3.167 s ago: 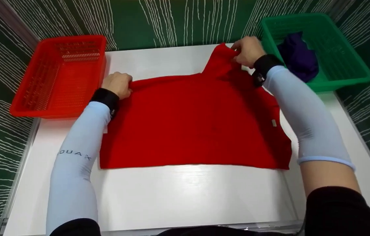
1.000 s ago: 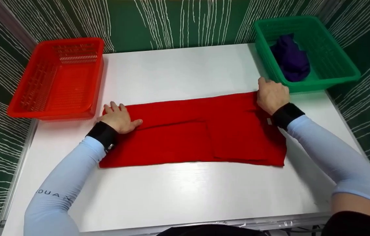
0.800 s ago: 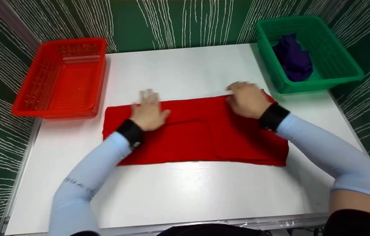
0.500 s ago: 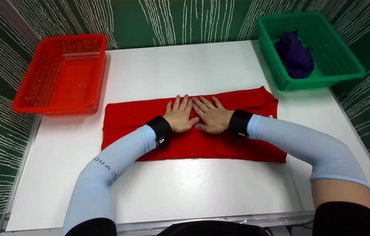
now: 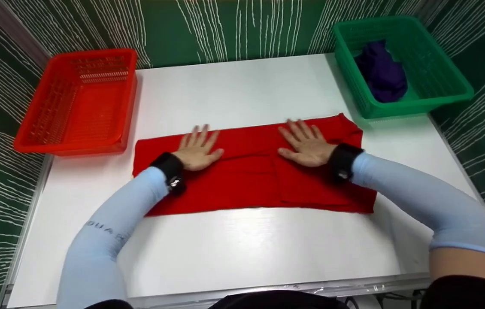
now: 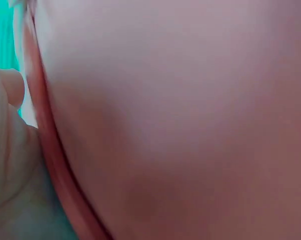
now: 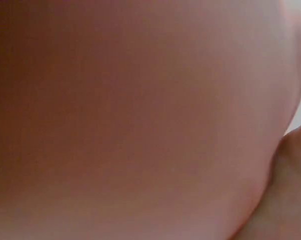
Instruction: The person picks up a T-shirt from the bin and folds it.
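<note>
A red shirt (image 5: 242, 189) lies folded into a long flat band on the white table, with crease lines and a folded-in flap edge across its face. On its left part rests my left hand (image 5: 197, 152), fingers spread and straight, the tips at the far edge. My right hand (image 5: 309, 148) lies the same way on the right part, palm down. Blurred cloth fills most of both wrist views, with part of the left hand (image 6: 10, 150) at the left wrist view's left edge and part of the right hand (image 7: 290, 195) at the right wrist view's lower right.
A red plastic basket (image 5: 128, 107) stands at the back left of the white table (image 5: 234, 253). At the back right is a green basket (image 5: 422, 107) holding a bunched purple cloth (image 5: 382, 73). Green walls with white streaks enclose the table.
The shirt's far part and sleeve were folded toward the body, making it narrower. Both hands then met flat at its middle and have since slid apart, left and right.
</note>
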The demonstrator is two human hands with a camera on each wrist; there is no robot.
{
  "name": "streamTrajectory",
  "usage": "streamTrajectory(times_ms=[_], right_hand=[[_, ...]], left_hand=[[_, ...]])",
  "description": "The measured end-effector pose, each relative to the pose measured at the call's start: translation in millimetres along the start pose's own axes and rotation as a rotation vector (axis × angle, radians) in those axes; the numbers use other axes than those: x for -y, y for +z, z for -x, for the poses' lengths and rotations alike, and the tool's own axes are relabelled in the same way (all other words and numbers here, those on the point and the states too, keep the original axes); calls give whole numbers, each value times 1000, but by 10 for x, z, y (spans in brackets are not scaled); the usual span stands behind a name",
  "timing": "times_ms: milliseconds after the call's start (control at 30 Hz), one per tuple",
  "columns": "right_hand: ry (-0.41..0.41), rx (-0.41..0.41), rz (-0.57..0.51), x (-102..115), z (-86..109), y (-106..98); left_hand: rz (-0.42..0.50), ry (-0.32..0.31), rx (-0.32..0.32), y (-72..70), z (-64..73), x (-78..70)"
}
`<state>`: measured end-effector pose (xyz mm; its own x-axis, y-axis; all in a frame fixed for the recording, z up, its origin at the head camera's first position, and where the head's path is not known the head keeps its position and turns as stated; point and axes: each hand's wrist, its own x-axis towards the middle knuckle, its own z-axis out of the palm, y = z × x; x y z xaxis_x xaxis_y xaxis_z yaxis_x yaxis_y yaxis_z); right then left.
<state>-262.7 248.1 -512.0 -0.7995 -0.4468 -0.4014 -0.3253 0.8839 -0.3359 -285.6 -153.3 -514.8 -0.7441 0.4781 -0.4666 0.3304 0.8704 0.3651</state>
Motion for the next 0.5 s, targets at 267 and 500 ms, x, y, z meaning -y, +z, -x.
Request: streamTrajectory(times_ms=[267, 500], right_hand=[[194, -13, -84, -819, 422, -120], [177, -7, -134, -867, 447, -196]], left_hand=[[53, -179, -30, -32, 460, 703], [87, -196, -43, -80, 636, 714]])
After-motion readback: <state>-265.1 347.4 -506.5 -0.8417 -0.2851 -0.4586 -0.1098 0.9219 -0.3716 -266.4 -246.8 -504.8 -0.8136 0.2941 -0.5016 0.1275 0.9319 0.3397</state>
